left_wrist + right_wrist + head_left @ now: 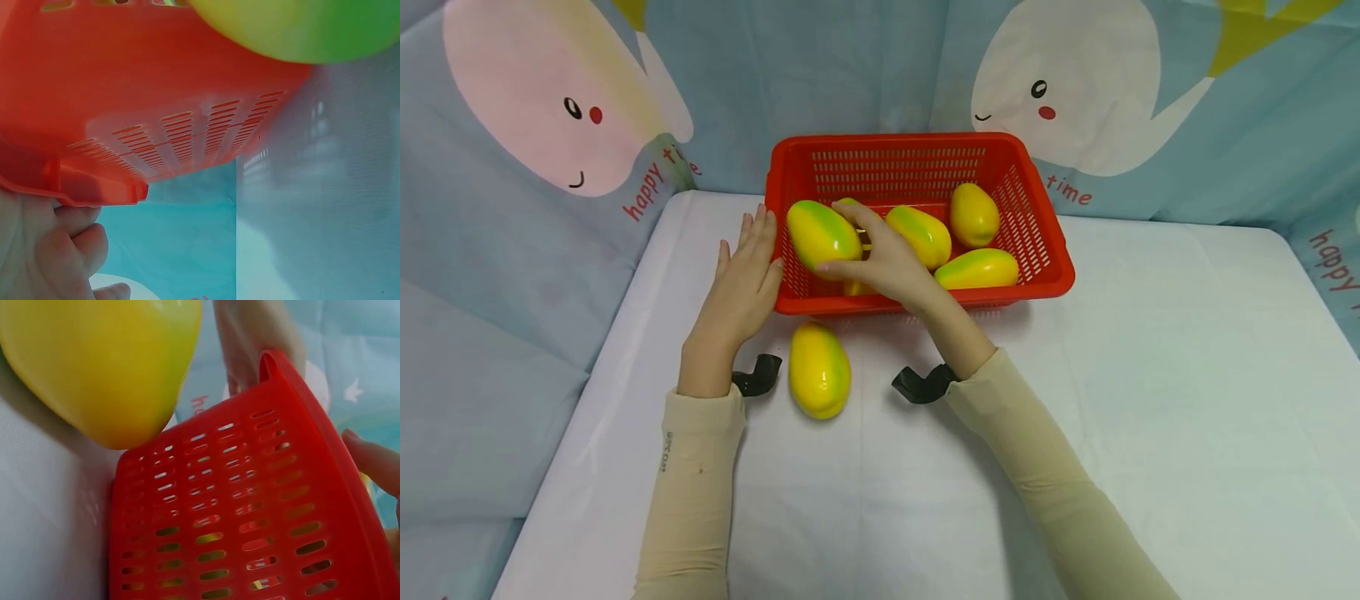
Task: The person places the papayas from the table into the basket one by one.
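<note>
A red plastic basket (925,307) stands near the back of the white table, with several yellow-green toy mangoes in it. My right hand (887,262) reaches over its front rim and grips a mango (822,235) at the basket's left end, thumb on the near side and fingers on the far side. Along the left rim rests my left hand (741,279), its fingers extended. The left wrist view shows the left hand (56,250) against the basket rim. Another mango (820,371) lies on the table in front of the basket.
Inside the basket, further mangoes lie in the middle (922,237), at the back right (974,215) and front right (977,269). Black wrist-worn pieces (762,375) show beside both cuffs. A blue cloth printed with whales (865,75) hangs behind the table (1180,375).
</note>
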{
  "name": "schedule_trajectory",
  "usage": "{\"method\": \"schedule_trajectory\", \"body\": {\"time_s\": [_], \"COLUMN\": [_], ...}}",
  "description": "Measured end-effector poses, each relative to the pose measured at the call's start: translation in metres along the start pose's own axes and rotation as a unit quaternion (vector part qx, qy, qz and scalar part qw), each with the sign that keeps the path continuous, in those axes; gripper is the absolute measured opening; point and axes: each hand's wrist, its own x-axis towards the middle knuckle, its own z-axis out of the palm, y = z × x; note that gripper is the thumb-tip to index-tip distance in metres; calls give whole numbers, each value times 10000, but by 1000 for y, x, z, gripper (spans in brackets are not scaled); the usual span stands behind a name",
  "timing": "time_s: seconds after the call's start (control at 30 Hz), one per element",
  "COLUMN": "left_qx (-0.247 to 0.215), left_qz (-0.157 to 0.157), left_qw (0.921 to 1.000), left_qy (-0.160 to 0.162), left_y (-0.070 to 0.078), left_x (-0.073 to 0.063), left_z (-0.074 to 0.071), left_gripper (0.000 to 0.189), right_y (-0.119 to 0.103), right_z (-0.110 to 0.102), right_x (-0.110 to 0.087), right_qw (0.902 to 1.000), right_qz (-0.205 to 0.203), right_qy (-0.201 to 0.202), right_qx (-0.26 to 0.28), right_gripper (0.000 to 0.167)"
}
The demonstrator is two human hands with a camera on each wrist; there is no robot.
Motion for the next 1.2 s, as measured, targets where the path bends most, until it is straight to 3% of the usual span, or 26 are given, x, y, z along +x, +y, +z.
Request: {"method": "schedule_trajectory", "body": {"time_s": [0.27, 0.7, 0.87, 1.2], "left_qx": [-8, 17, 24, 55], "left_qz": [-1, 7, 12, 8], "left_qw": [10000, 10000, 10000, 10000], "left_qy": [24, 29, 27, 23], "left_y": [-1, -1, -1, -1], "left_x": [0, 0, 1, 1], "left_z": [0, 1, 1, 1], "left_gripper": [59, 59, 59, 60], "right_y": [2, 0, 0, 1], "right_z": [1, 1, 1, 1], "right_x": [2, 1, 1, 2], "right_qw": [9974, 9898, 9890, 9950], "right_qz": [137, 143, 184, 121], "right_qy": [-170, -419, -492, -532], "right_qx": [-686, -1351, -1383, -838], "right_gripper": [83, 84, 85, 80]}}
